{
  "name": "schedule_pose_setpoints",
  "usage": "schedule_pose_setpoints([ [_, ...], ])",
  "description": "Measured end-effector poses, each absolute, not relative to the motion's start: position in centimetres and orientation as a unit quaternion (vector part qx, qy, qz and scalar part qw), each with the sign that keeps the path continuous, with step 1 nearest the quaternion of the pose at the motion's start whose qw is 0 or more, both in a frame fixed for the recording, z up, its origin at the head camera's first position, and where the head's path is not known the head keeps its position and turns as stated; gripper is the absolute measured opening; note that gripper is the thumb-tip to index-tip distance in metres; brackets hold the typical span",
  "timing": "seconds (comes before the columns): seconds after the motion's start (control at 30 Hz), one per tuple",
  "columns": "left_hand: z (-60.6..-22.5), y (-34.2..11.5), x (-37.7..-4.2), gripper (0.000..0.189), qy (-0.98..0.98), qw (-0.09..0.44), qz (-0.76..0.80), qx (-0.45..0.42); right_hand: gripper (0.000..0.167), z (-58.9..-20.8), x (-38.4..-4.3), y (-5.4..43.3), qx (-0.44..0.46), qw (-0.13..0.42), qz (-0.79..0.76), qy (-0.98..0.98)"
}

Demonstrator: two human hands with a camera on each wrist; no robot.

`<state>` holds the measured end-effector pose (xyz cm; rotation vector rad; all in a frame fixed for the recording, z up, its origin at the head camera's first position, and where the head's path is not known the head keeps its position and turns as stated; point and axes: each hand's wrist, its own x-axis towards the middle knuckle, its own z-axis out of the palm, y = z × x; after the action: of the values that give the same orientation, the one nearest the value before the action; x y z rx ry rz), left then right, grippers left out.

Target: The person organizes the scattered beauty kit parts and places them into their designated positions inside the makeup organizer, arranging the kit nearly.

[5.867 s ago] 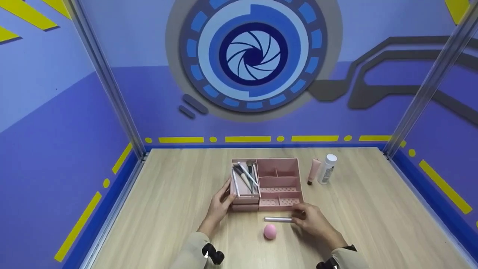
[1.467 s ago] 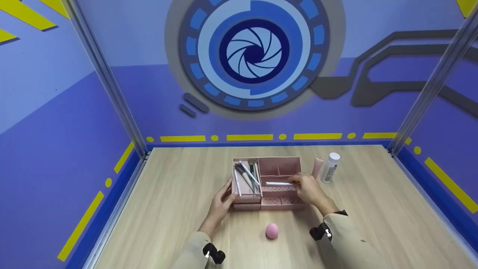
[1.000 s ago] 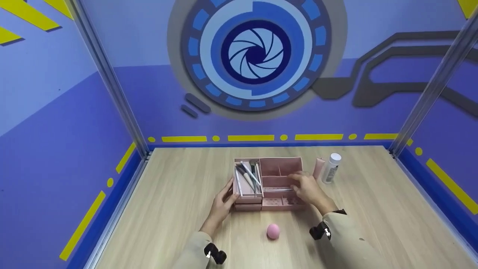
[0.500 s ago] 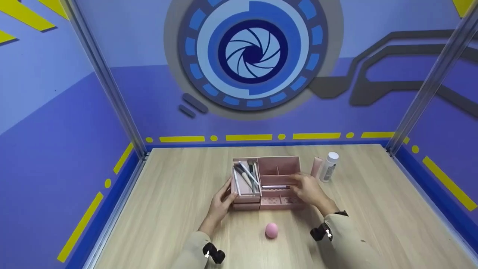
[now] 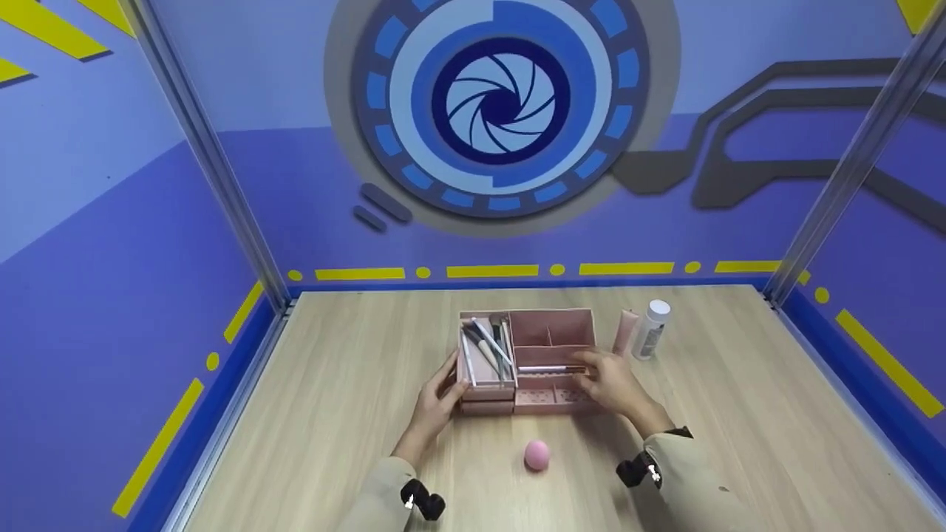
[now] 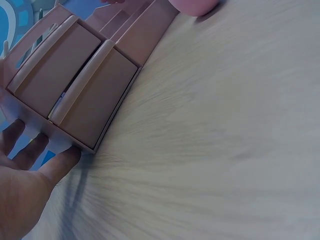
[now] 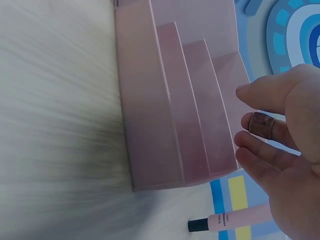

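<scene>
Over the person's head, I see a slim cosmetic pen (image 5: 543,369) lying lengthwise in the pink organizer's (image 5: 550,408) middle row, which seems to suit its length, near the tabletop's (image 5: 332,428) far edge. At the left wrist, the left hand's (image 6: 25,187) straight fingers press the organizer's side, probably steadying it. At the right wrist, the right hand (image 7: 295,185) is released, thumb and fingers apart.
</scene>
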<state>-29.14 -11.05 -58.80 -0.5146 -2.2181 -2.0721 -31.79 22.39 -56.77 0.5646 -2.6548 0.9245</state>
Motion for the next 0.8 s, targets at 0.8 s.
schedule_pose_setpoints([
  [0.8, -59.0, -11.1, -29.1, 0.061, -0.703, 0.029, -0.686, -0.185, 0.036, -57.9, -27.4, 20.0, 0.258, 0.093, 0.335, -0.901],
])
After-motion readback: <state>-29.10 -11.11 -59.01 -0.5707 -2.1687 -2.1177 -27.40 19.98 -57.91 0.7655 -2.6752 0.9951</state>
